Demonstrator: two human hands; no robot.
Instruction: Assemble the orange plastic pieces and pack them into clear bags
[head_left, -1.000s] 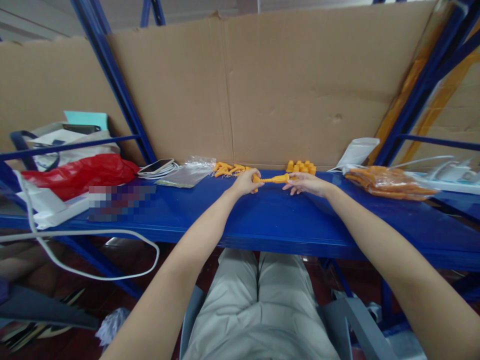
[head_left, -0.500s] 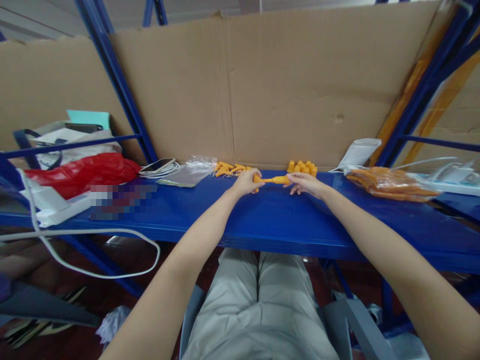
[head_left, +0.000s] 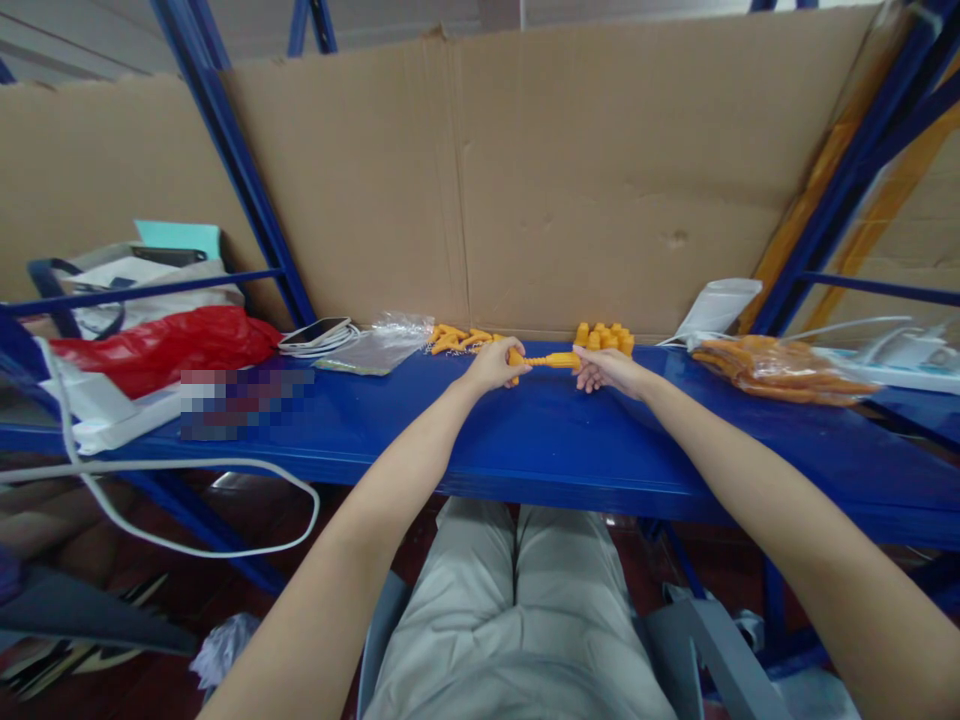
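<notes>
- Work in hand, as we judge it: fitting or twisting together the ends of an orange rod [head_left: 551,359], which we hold level between both hands just above the blue shelf [head_left: 540,440].
- Our left hand [head_left: 491,365] is closed round the rod's left end, with the fingers curled over it.
- Our right hand [head_left: 611,368] pinches the thicker right end between thumb and first fingers, and the other fingers hang loosely below.
- Only the ribbed middle of the rod shows between the hands. We cannot tell whether its parts are fully seated.
- A further turn or push would, we think, call for one hand to hold firm while the other works along the rod's own line, so the middle does not bend.
- Both arms reach straight forward from our lap, elbows low, and the wrists come together near the back of the shelf.
- Just behind the right hand stands a cluster of orange caps [head_left: 604,335], and just behind the left hand lies a heap of orange pieces [head_left: 457,338].
- Farther to the left of the left hand are a clear bag [head_left: 375,345] and then a phone [head_left: 319,330].
- Well to the right of the right hand lies a bag of orange parts [head_left: 780,365].
- Cardboard [head_left: 600,180] stands behind everything.
</notes>
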